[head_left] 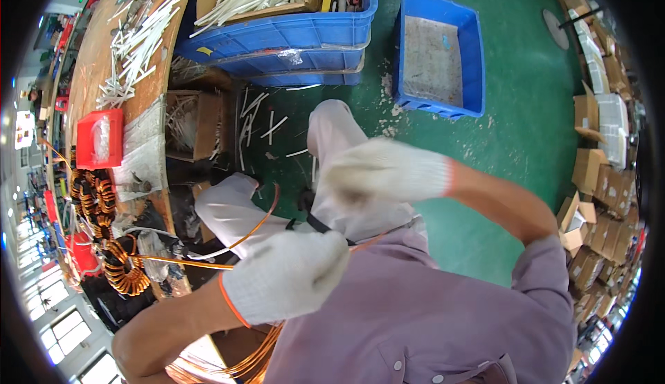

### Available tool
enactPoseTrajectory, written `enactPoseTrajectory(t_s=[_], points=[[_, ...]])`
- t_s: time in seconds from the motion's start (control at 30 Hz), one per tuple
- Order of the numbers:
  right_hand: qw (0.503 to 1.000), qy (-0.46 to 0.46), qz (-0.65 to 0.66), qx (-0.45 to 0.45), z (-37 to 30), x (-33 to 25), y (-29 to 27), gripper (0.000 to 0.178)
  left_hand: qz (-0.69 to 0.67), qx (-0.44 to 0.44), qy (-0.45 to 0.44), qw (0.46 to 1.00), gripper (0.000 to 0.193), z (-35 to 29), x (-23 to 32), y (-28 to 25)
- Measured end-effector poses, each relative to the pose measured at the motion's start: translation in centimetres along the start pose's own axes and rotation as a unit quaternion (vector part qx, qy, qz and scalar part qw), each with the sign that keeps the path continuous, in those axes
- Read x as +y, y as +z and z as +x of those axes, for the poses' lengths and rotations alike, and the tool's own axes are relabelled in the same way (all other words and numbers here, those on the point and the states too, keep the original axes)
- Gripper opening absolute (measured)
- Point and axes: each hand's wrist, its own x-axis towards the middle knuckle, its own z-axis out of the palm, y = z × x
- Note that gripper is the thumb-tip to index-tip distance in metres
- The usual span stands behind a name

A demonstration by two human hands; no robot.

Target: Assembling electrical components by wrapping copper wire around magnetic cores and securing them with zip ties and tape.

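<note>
My left hand point(287, 273), in a white knit glove with an orange cuff, is closed in front of my shirt. Copper wire point(187, 263) runs into it from a ring-shaped coil point(126, 268) at the bench edge. My right hand point(388, 173), gloved alike, is raised over my thigh; motion smears its fingers and hides whatever they may hold. A loose copper wire end point(267, 218) with a white sleeve point(208, 254) curves up beside my left hand. Below my left forearm hangs a bundle of copper wire point(256, 360).
On the wooden bench point(93, 38) lie white tubes point(142, 45), a red bin point(99, 138) and more wound coils point(93, 197). Stacked blue crates point(298, 34) stand ahead; another blue crate point(478, 58) sits on the green floor. Cardboard boxes point(609, 197) line the right side.
</note>
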Motion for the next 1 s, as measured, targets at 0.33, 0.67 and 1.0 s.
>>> enactPoseTrajectory(t_s=[0.33, 0.67, 1.0], points=[[0.87, -0.271, -0.406, -0.067, 13.8, -4.0, 14.8, 0.016, 0.555, 0.137, 0.385, 0.725, 0.016, -0.2, 0.3, 4.4], [0.961, -0.058, -0.27, -0.025, -2.2, -1.7, 7.1, 0.019, -0.051, -0.119, -0.155, 0.979, 0.038, -0.6, -2.3, -5.2], [0.928, -0.182, -0.316, 0.071, -4.7, 2.1, 5.8, 0.029, -0.208, -0.06, -0.173, 0.961, 0.023, 2.7, -0.2, -1.8]])
